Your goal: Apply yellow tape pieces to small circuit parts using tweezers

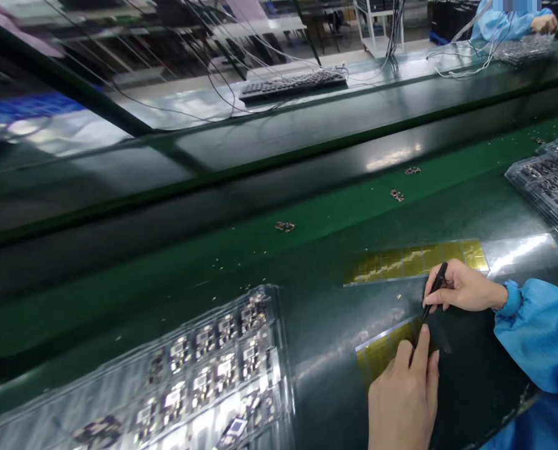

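Toward the near edge of the green bench (260,269), the left hand (401,400) lies flat, fingers extended, pinning the nearer yellow tape sheet (381,351), while the right hand (464,289) pinches black tweezers (436,289) tip-down at its corner, seemingly lifting a piece, which calls for a steady sheet.

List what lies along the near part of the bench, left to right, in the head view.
Clear tray of circuit boards → left hand on the near yellow sheet → right hand holding a black tool → blue sleeve.
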The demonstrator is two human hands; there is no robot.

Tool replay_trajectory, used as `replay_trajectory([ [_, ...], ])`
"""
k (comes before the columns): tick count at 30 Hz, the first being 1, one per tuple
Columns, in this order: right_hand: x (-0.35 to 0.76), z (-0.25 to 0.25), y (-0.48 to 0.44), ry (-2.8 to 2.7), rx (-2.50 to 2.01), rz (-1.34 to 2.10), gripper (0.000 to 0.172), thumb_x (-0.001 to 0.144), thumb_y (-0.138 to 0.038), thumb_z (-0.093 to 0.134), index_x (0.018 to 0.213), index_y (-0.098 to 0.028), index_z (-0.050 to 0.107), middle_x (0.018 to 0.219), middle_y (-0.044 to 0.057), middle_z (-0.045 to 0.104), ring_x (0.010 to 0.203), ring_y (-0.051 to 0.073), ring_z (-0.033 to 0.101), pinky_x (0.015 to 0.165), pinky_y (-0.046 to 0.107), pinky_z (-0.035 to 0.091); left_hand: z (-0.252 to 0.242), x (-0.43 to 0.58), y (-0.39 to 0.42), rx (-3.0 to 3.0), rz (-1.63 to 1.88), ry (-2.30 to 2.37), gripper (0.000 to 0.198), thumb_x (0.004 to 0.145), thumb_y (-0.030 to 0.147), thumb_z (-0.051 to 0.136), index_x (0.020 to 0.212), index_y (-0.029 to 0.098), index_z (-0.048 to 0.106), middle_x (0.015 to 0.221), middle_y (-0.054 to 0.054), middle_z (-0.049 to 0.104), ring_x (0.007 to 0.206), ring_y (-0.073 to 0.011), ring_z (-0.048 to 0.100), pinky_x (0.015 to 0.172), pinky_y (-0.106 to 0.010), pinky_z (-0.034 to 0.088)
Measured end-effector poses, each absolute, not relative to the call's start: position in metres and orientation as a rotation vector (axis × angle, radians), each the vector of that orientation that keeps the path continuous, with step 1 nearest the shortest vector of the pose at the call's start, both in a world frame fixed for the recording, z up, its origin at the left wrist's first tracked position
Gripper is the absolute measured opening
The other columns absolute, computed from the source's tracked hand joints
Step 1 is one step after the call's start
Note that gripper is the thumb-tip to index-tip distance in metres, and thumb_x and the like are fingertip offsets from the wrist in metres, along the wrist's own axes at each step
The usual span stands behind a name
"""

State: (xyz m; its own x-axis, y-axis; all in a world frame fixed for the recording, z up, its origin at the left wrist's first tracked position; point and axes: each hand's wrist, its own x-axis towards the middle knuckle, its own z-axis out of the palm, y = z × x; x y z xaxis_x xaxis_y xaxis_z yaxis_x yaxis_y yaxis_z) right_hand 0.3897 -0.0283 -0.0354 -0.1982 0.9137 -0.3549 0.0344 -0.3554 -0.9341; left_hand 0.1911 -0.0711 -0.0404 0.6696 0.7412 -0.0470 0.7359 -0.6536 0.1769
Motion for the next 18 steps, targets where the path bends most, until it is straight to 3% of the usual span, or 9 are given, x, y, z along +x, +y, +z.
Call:
replay_trajectory([
  [7, 0.392, -0.032, -0.032, -1.032, -1.303, 1.551, 0.033, 0.064, -0.04, 0.075, 0.07, -0.012, 0.058, 0.058, 0.001, 0.063, 0.056, 0.014, 0.065, 0.053, 0.023, 0.051, -0.043, 0.189, -0.073, 2.631, 0.031, 1.21, 0.037, 0.09, 0.025, 0.04, 0.125, 0.021, 0.05, 0.081, -0.004, 0.06, 0.061, -0.0148, 0.061, 0.049, -0.023, 0.042],
  [10, 0.397, -0.027, -0.033, -0.974, -1.269, 1.467, 0.03, 0.068, -0.039, 0.072, 0.071, -0.013, 0.057, 0.06, 0.003, 0.066, 0.056, 0.014, 0.066, 0.052, 0.022, 0.051, -0.037, 0.177, -0.063, 2.495, 0.044, 1.102, 0.039, 0.083, 0.023, 0.049, 0.122, 0.02, 0.054, 0.083, -0.006, 0.064, 0.061, -0.0148, 0.062, 0.05, -0.022, 0.044],
  [14, 0.405, -0.021, -0.033, -0.913, -1.187, 1.388, 0.026, 0.071, -0.036, 0.07, 0.071, -0.013, 0.058, 0.061, 0.003, 0.067, 0.056, 0.014, 0.066, 0.053, 0.023, 0.051, -0.016, 0.175, -0.006, 2.284, 0.128, 1.066, 0.03, 0.075, 0.028, 0.059, 0.104, 0.023, 0.066, 0.081, -0.006, 0.068, 0.058, -0.0159, 0.06, 0.052, -0.024, 0.045],
  [18, 0.411, -0.018, -0.032, -0.853, -1.146, 1.366, 0.025, 0.07, -0.035, 0.071, 0.071, -0.014, 0.057, 0.058, 0.002, 0.066, 0.056, 0.015, 0.066, 0.052, 0.023, 0.05, -0.008, 0.219, 0.087, 1.865, 0.31, 1.36, 0.02, 0.066, 0.035, 0.069, 0.076, 0.018, 0.07, 0.062, -0.004, 0.064, 0.056, -0.0169, 0.058, 0.052, -0.026, 0.044],
])
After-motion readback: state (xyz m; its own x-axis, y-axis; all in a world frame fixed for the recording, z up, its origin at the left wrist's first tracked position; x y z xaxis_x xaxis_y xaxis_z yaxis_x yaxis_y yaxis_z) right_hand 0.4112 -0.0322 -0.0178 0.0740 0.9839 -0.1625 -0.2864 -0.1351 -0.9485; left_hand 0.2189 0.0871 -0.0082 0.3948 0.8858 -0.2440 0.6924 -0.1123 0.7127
